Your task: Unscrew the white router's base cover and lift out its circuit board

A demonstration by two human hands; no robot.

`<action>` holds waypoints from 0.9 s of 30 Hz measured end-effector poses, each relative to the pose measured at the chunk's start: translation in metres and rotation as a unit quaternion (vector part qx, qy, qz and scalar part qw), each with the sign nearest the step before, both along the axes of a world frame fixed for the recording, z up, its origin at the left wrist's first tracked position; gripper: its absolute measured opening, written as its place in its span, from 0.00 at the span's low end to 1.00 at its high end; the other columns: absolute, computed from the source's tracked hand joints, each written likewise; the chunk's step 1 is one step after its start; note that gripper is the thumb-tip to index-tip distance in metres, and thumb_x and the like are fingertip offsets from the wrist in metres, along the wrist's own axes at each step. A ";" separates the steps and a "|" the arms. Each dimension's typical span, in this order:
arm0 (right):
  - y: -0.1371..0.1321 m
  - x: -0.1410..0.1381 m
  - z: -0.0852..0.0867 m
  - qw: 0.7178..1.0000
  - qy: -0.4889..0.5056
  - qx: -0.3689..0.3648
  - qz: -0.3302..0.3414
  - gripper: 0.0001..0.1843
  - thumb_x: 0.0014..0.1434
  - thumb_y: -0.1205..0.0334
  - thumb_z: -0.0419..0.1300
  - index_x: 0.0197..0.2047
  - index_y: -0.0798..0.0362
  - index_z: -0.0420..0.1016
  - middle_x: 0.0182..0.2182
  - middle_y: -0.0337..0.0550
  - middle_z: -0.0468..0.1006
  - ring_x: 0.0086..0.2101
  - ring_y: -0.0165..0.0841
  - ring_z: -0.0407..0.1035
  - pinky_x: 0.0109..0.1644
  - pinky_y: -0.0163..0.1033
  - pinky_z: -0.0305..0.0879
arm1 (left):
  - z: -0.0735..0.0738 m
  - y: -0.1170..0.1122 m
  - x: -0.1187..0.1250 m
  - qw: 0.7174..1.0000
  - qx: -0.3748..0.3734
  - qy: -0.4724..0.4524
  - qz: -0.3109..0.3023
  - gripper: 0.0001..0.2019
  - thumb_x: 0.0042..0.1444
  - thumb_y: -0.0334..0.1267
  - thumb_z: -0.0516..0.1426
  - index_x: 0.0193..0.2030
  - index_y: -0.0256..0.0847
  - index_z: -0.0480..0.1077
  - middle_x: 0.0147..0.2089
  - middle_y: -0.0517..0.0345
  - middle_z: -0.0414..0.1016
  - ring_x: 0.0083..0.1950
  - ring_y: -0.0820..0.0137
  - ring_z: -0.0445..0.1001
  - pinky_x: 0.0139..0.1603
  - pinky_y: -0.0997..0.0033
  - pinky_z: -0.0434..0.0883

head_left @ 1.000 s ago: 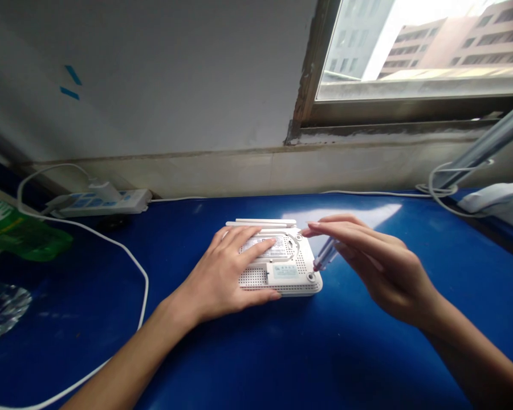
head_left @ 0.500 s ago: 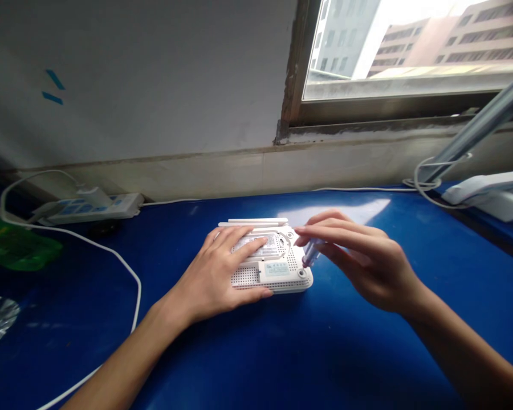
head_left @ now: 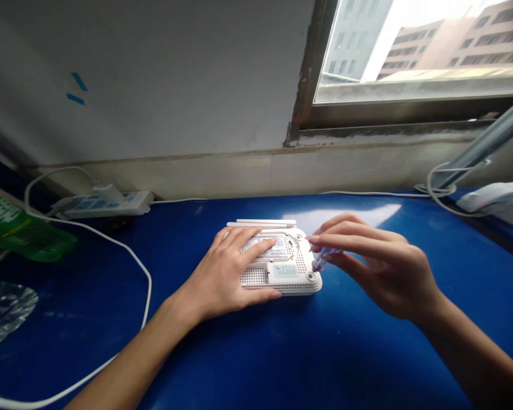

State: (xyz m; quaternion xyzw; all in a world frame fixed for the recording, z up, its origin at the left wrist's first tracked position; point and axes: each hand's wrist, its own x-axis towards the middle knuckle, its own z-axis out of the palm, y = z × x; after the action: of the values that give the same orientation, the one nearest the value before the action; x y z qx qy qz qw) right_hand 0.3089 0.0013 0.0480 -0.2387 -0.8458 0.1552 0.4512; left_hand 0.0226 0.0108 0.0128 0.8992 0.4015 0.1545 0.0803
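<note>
Router [head_left: 284, 279] upside down on bench [head_left: 367, 353], antennas [head_left: 260, 223] folded along its far edge; casing in one piece. Left hand [head_left: 220, 273] flat on router, fingers [head_left: 256, 242] spread, pressing down. Right hand [head_left: 380, 267] right of router, fingers pinching small clear tool [head_left: 322, 259], tip just beside router's corner.

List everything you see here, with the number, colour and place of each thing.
White plastic router: one, white, on the table, label side up.
White flat antennas: two, white, at its far edge.
Blue tabletop: one, blue, under everything.
White power strip: one, white, far left by wall.
Thin white cables: several, white, across the table.
Green plastic bag: one, green, left edge.
Clear plastic sheet: one, clear, lower left.
Glass window: one, clear, upper right.
Slim clear tube: one, clear, beside router corner.
Left hand: one, flat on router.
Right hand: one, holding tube.
</note>
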 end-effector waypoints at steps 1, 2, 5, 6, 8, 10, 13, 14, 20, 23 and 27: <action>0.000 0.000 -0.001 1.000 0.001 0.007 -0.011 0.25 0.64 0.74 0.67 0.61 0.44 0.81 0.39 0.43 0.83 0.42 0.39 0.75 0.43 0.45 0.74 | 0.000 0.000 0.000 1.000 0.000 0.001 0.001 0.42 0.59 0.67 0.64 0.75 0.51 0.65 0.77 0.44 0.64 0.75 0.45 0.62 0.76 0.35 0.56; 0.001 0.001 -0.002 1.000 0.000 0.011 -0.024 0.23 0.63 0.73 0.69 0.59 0.45 0.82 0.36 0.42 0.81 0.38 0.37 0.74 0.41 0.44 0.73 | 0.000 0.000 0.000 1.000 0.000 0.002 0.002 0.42 0.59 0.67 0.64 0.75 0.51 0.65 0.77 0.44 0.63 0.76 0.45 0.62 0.76 0.35 0.56; 0.001 0.002 -0.004 0.998 -0.009 0.025 -0.052 0.19 0.61 0.68 0.72 0.55 0.47 0.84 0.33 0.41 0.76 0.35 0.36 0.71 0.37 0.42 0.71 | 0.001 0.000 0.000 1.000 -0.002 0.004 0.003 0.42 0.59 0.67 0.64 0.75 0.52 0.65 0.77 0.45 0.63 0.76 0.46 0.62 0.76 0.35 0.56; 0.000 0.003 -0.003 0.998 -0.017 0.030 -0.052 0.20 0.62 0.68 0.72 0.57 0.47 0.83 0.35 0.43 0.77 0.37 0.37 0.72 0.39 0.43 0.72 | 0.001 0.000 0.000 1.000 -0.003 0.004 0.004 0.42 0.59 0.67 0.64 0.75 0.52 0.65 0.77 0.45 0.63 0.76 0.46 0.62 0.76 0.35 0.56; -0.001 0.003 -0.001 0.998 -0.040 0.022 -0.034 0.23 0.67 0.70 0.66 0.64 0.47 0.79 0.44 0.48 0.81 0.47 0.41 0.75 0.48 0.46 0.76 | 0.000 0.000 0.000 1.000 -0.004 0.003 0.006 0.42 0.59 0.67 0.64 0.75 0.53 0.65 0.76 0.45 0.64 0.76 0.46 0.62 0.76 0.35 0.57; -0.002 0.004 0.001 0.998 -0.058 -0.005 -0.008 0.27 0.70 0.73 0.60 0.69 0.46 0.73 0.52 0.49 0.83 0.55 0.42 0.76 0.56 0.47 0.76 | 0.000 0.000 0.000 1.000 -0.004 0.002 0.008 0.42 0.58 0.68 0.64 0.75 0.54 0.65 0.76 0.46 0.64 0.75 0.45 0.62 0.76 0.34 0.57; -0.003 0.006 0.002 0.998 -0.057 -0.007 -0.006 0.27 0.68 0.75 0.62 0.66 0.44 0.74 0.48 0.44 0.86 0.48 0.37 0.80 0.51 0.41 0.78 | 0.001 0.000 0.001 1.000 -0.004 0.001 0.008 0.42 0.58 0.67 0.65 0.75 0.53 0.65 0.77 0.45 0.64 0.75 0.45 0.63 0.75 0.34 0.57; -0.004 0.006 0.002 0.998 -0.055 0.008 -0.020 0.26 0.67 0.74 0.65 0.64 0.44 0.77 0.45 0.43 0.86 0.44 0.36 0.81 0.47 0.39 0.78 | 0.001 0.000 0.000 1.000 -0.004 0.000 0.008 0.42 0.58 0.67 0.65 0.75 0.53 0.66 0.77 0.45 0.64 0.75 0.44 0.63 0.75 0.34 0.57; -0.006 0.009 -0.002 0.993 -0.080 0.063 -0.068 0.25 0.66 0.68 0.68 0.64 0.46 0.77 0.42 0.45 0.84 0.40 0.37 0.80 0.43 0.40 0.77 | 0.000 -0.001 -0.001 1.000 -0.001 0.002 0.004 0.42 0.59 0.67 0.64 0.75 0.53 0.65 0.77 0.45 0.63 0.76 0.45 0.62 0.75 0.35 0.57; -0.007 0.008 -0.001 0.996 -0.087 -0.001 -0.023 0.30 0.69 0.71 0.61 0.71 0.44 0.69 0.55 0.47 0.84 0.53 0.40 0.79 0.55 0.43 0.78 | -0.001 -0.001 -0.001 1.000 0.004 0.001 0.003 0.42 0.58 0.67 0.64 0.75 0.52 0.66 0.76 0.44 0.64 0.75 0.45 0.63 0.76 0.35 0.56; -0.008 0.007 0.002 0.996 -0.076 -0.026 -0.025 0.28 0.68 0.72 0.64 0.66 0.38 0.75 0.49 0.39 0.88 0.45 0.37 0.84 0.49 0.38 0.81 | -0.001 -0.001 -0.001 1.000 0.005 0.000 0.003 0.42 0.58 0.67 0.65 0.75 0.52 0.66 0.76 0.44 0.64 0.75 0.45 0.62 0.76 0.35 0.57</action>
State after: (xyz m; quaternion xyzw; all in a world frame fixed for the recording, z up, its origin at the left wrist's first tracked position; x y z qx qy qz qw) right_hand 0.3162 -0.0067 0.0501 -0.2821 -0.8671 0.1473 0.3833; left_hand 0.0220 0.0102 0.0119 0.8983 0.4036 0.1564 0.0753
